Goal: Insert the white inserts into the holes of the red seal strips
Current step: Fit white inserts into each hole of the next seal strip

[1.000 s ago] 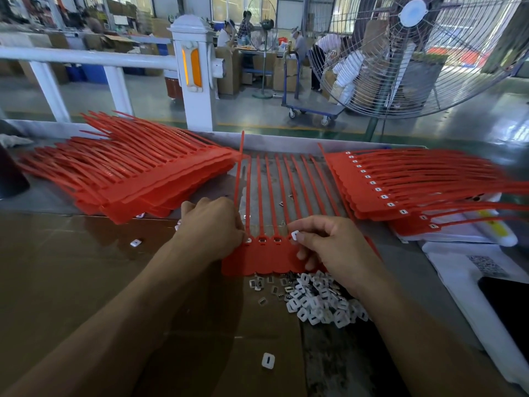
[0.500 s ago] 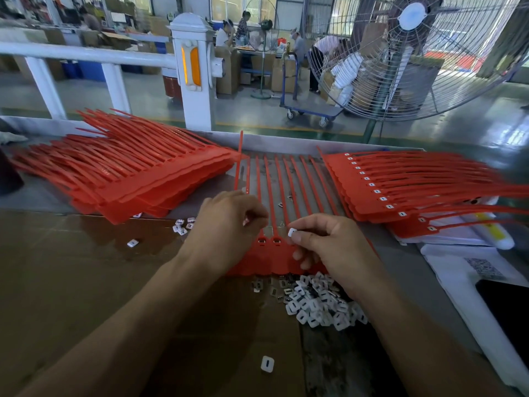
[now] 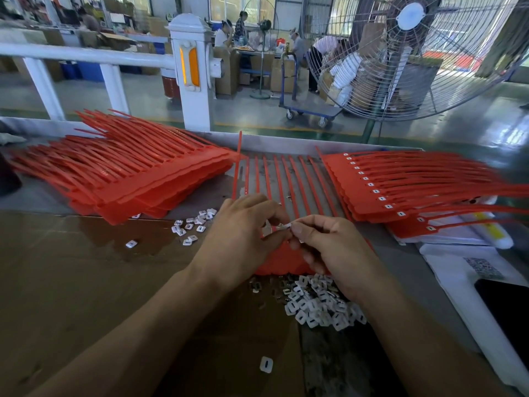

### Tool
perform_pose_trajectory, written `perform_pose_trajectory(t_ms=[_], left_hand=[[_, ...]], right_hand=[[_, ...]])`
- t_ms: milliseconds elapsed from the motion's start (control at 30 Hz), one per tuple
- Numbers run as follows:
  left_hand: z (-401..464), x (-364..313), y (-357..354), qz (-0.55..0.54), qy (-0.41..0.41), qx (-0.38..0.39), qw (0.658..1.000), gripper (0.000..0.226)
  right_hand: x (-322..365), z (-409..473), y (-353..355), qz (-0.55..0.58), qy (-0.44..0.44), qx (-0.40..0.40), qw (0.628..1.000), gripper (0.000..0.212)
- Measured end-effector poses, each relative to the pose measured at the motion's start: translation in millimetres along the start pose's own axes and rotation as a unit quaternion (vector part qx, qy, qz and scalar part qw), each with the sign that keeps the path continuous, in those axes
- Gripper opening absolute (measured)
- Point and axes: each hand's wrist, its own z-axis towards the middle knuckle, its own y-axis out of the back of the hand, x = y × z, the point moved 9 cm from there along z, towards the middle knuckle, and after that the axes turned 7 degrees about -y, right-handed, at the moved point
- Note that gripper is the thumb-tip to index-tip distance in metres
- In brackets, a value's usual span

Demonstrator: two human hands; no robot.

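A sheet of joined red seal strips (image 3: pixel 289 181) lies flat mid-table, its tails pointing away from me. Its tab end is mostly hidden under both hands. My left hand (image 3: pixel 243 233) and my right hand (image 3: pixel 329 247) meet over the strip heads, fingertips pinching a white insert (image 3: pixel 284 225) between them. A heap of white inserts (image 3: pixel 320 308) sits just near my right wrist. More inserts (image 3: pixel 191 224) lie scattered to the left. A stack of red strips (image 3: pixel 120 173) without inserts lies left. Another stack (image 3: pixel 400 184), white inserts showing along its heads, lies right.
A single insert (image 3: pixel 266 364) lies near the front on brown cardboard (image 3: pixel 71 267). White paper and a dark phone (image 3: pixel 506 305) sit at the right edge. Beyond the table's raised back rim (image 3: pixel 286 138) stand a white railing post (image 3: pixel 190 73), a large floor fan (image 3: pixel 409 53) and distant workers.
My left hand has slid right along the strip heads to meet my right hand, uncovering scattered inserts on the left. The right hand stays in place, still pinching an insert.
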Motion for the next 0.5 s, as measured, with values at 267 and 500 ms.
perform_pose_trajectory(t_ms=[267, 500], left_hand=[[-2, 20, 7, 0.030, 0.038, 0.010, 0.999, 0.008], [-9, 49, -4, 0.063, 0.106, 0.109, 0.986, 0.009]], right_hand=[[-1, 2, 10, 0.009, 0.007, -0.057, 0.998, 0.017], [-3, 5, 14, 0.080, -0.005, -0.065, 0.995, 0.025]])
